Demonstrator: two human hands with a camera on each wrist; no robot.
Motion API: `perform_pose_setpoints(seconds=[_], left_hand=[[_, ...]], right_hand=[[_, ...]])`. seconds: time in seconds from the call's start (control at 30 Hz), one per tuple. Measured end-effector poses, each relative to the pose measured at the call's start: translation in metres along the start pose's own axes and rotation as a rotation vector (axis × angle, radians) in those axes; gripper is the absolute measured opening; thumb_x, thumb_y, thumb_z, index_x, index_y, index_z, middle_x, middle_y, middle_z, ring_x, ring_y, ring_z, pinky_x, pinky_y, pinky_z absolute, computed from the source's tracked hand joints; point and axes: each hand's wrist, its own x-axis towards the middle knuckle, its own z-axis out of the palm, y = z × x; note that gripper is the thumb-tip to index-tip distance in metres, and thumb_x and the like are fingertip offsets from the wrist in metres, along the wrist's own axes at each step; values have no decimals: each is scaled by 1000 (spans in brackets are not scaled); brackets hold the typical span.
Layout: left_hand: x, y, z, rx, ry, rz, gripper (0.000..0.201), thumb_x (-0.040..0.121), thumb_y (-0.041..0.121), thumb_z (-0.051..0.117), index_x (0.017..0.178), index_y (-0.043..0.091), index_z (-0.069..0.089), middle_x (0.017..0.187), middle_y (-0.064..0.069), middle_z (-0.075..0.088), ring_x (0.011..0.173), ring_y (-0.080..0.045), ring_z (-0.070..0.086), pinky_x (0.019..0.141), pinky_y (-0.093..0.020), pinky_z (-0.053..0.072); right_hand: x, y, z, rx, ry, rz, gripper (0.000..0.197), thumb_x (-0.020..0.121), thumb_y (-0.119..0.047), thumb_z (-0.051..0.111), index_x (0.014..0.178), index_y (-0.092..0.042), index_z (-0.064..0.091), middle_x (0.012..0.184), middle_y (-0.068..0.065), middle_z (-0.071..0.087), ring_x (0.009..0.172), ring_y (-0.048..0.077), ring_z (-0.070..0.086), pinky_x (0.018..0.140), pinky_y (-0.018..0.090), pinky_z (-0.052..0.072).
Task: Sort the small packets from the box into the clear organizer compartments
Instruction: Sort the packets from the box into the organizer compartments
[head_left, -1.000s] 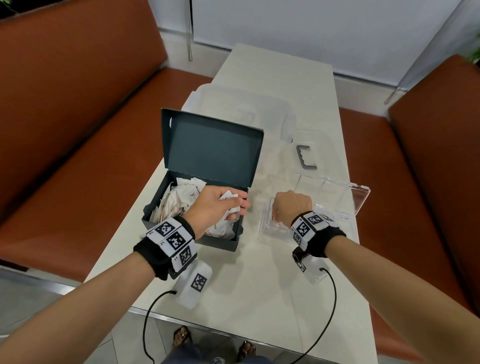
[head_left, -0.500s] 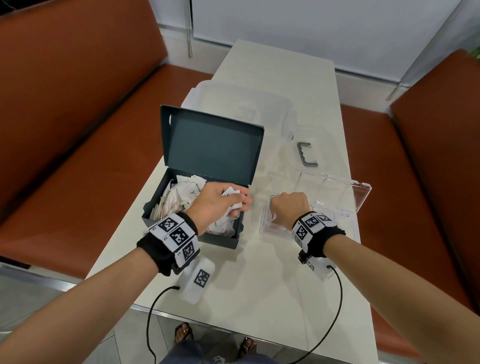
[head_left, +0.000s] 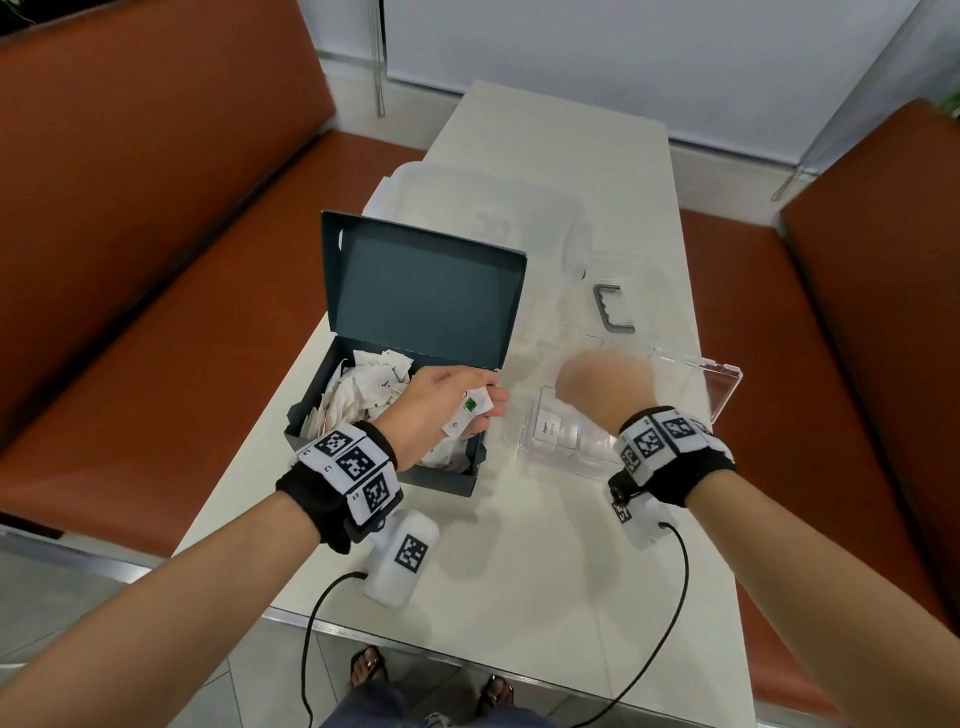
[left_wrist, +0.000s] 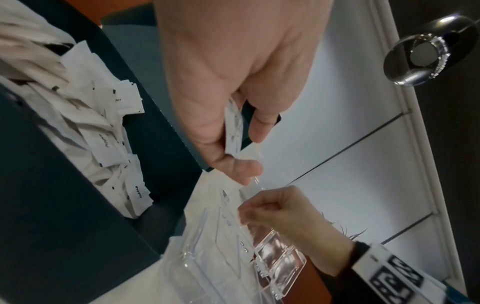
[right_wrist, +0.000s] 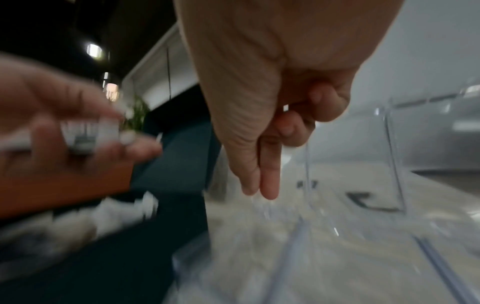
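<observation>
Holding packets (head_left: 470, 415) in left hand (head_left: 441, 410) over box (head_left: 363, 452) (right hand (head_left: 602, 384) blurred).

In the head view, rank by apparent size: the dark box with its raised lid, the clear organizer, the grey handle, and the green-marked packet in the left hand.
1. dark box
2. clear organizer
3. grey handle
4. green-marked packet; close to the handle, so that order is unsure.

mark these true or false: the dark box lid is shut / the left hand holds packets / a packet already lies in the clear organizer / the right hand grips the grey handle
1. The dark box has its lid shut. False: the lid stands open.
2. The left hand holds packets. True.
3. A packet lies in the clear organizer. True: the labelled packet lies in its left compartment.
4. The right hand grips the grey handle. False: the handle lies apart, farther back.
</observation>
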Motion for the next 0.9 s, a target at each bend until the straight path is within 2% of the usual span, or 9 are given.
perform_pose_setpoints(seconds=[0.07, 0.17, 0.3, 0.37, 0.43, 0.57, 0.67, 0.77, 0.9], left_hand=[[1, 3, 1, -101, -13, -28, 31, 96, -3, 41, 123, -9, 55, 107, -23, 66, 91, -34, 61, 70, -31, 47], [3, 5, 4, -175, -39, -8, 37, 95, -12, 32, 127, -9, 51, 117, -24, 65, 93, -29, 68, 77, -31, 57], [3, 7, 13, -121, -120, 54, 40, 96, -8, 43, 132, 6, 52, 121, -6, 69, 110, -20, 65, 92, -33, 51], [2, 8, 16, -107, -168, 80, 43, 94, -6, 48, 133, 12, 52, 124, 2, 67, 113, -17, 64, 88, -28, 53], [1, 8, 19, -117, -198, 98, 43, 97, -4, 46, 135, 15, 52, 129, 5, 64, 112, -14, 64, 86, -26, 54], [-1, 7, 18, -80, -235, 80, 30, 102, 18, 46, 129, 14, 59, 121, -6, 66, 103, -19, 63, 96, -37, 50], [-1, 7, 14, -21, -242, 42, 33, 101, 28, 49, 122, 8, 64, 112, -13, 70, 97, -23, 68, 87, -34, 57], [-1, 5, 11, 46, -235, 62, 23, 97, 13, 56, 117, 6, 66, 107, -13, 73, 91, -22, 71, 79, -30, 59], [-1, 0, 15, 71, -169, 120, 19, 90, -1, 62, 109, 1, 66, 103, -14, 73, 86, -19, 72, 70, -26, 59]], right_hand=[[-8, 3, -18, 212, 108, 45, 18, 88, -32, 54, 91, -31, 71, 86, -5, 70, 82, 23, 64, 70, 32, 52], [-24, -7, -34, 601, 160, 39, 16, 89, -32, 57, 88, -27, 72, 76, -8, 72, 79, 16, 65, 71, 34, 53], [-48, -37, -30, 1121, -25, 124, 23, 87, -34, 67, 103, -18, 66, 80, 1, 73, 54, 13, 63, 52, 25, 50], [-54, -46, -27, 1349, -101, 165, 36, 83, -30, 73, 113, -15, 59, 88, 9, 71, 60, 16, 66, 56, 27, 54], [-57, -47, -27, 1516, -105, 177, 37, 83, -14, 75, 115, -9, 56, 84, 13, 69, 62, 17, 66, 59, 26, 56], [-58, -40, -32, 1591, -49, 170, 22, 81, 8, 68, 102, 3, 63, 71, 10, 66, 55, 13, 62, 55, 21, 54], [-58, -31, -36, 1484, -38, 191, 18, 82, 4, 68, 100, -1, 65, 72, 6, 67, 59, 12, 61, 57, 21, 53], [-59, -24, -37, 1402, -43, 196, 22, 83, 1, 68, 104, -5, 65, 73, 3, 69, 61, 11, 64, 60, 22, 53], [-64, -21, -36, 1496, -68, 223, 26, 85, -1, 67, 110, -4, 61, 87, 11, 70, 68, 18, 68, 65, 28, 57]])
